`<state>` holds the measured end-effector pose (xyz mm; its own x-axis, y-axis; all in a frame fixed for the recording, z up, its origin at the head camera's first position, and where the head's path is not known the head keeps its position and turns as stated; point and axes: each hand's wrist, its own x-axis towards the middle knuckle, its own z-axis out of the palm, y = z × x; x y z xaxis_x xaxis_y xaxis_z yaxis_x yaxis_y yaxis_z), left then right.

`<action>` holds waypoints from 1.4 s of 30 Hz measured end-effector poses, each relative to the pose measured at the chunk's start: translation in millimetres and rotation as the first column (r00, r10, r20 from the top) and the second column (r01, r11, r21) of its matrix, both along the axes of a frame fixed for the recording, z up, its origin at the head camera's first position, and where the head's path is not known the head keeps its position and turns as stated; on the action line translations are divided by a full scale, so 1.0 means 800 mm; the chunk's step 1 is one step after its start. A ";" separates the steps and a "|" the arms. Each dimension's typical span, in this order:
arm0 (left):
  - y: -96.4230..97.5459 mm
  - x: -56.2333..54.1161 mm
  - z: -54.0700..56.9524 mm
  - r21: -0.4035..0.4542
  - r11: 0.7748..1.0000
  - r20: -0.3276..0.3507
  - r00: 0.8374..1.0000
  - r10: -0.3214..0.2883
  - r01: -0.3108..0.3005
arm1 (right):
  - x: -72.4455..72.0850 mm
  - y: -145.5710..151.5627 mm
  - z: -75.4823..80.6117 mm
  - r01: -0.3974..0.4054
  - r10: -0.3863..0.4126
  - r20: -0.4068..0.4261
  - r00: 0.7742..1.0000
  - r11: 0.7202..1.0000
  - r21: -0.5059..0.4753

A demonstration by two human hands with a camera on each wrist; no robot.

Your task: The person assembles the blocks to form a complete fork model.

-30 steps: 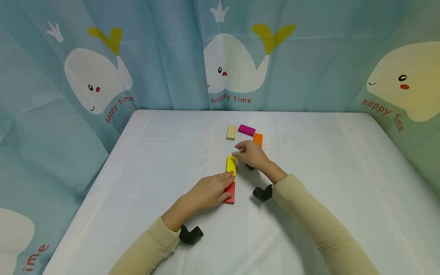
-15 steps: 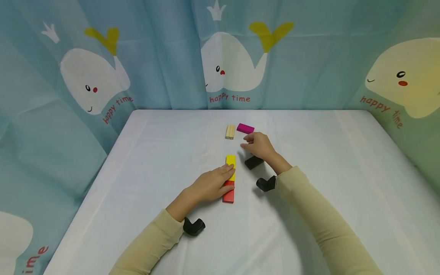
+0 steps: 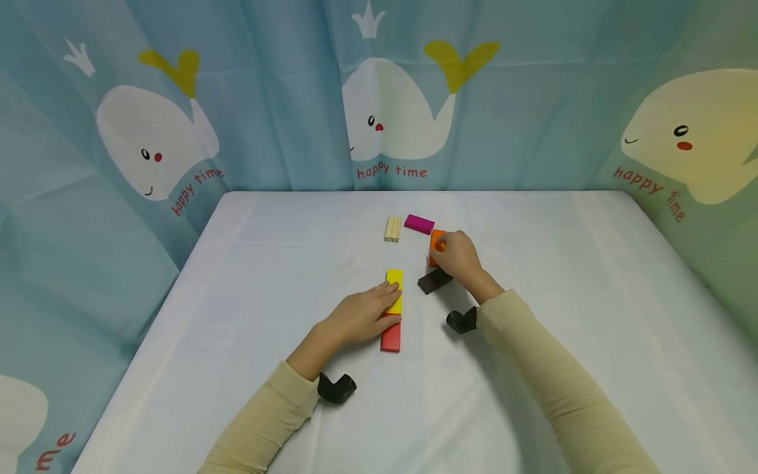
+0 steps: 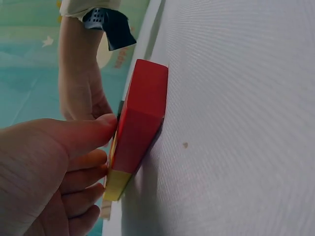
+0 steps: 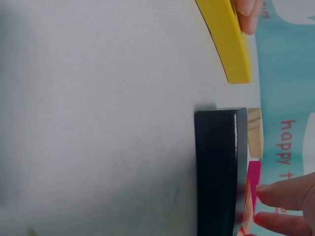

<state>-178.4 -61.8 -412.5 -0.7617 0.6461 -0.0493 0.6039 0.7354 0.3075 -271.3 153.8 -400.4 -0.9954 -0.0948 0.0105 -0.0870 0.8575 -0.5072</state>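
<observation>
My left hand (image 3: 355, 318) rests over two blocks laid end to end, a yellow block (image 3: 394, 276) and a red block (image 3: 391, 338). Its fingers lie on the yellow one and its thumb touches the red one (image 4: 142, 93), as the left wrist view also shows. Farther right, my right hand (image 3: 464, 258) is over an orange block (image 3: 437, 234), which it partly covers. In the right wrist view its fingertips (image 5: 266, 194) stand apart close to the orange block (image 5: 246, 211); whether they touch it is hard to tell. Just nearer lies a black block (image 3: 432, 282).
Beyond the hands lie a plain wood block (image 3: 393, 228) and a magenta block (image 3: 419, 224). A white cloth (image 3: 284, 263) covers the table, and a blue whale-print curtain (image 3: 266, 99) hangs behind it. Black wrist devices (image 3: 337, 388) sit below both sleeves.
My right hand has moved from beside the yellow block's far end, away and to the right, to the orange block. The left hand has slid slightly farther up onto the yellow block.
</observation>
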 end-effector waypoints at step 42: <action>-0.003 -0.001 -0.011 0.057 0.998 -0.004 1.000 0.013 -0.012 | 0.011 -0.010 -0.004 -0.067 0.071 -0.059 0.996 0.996 0.062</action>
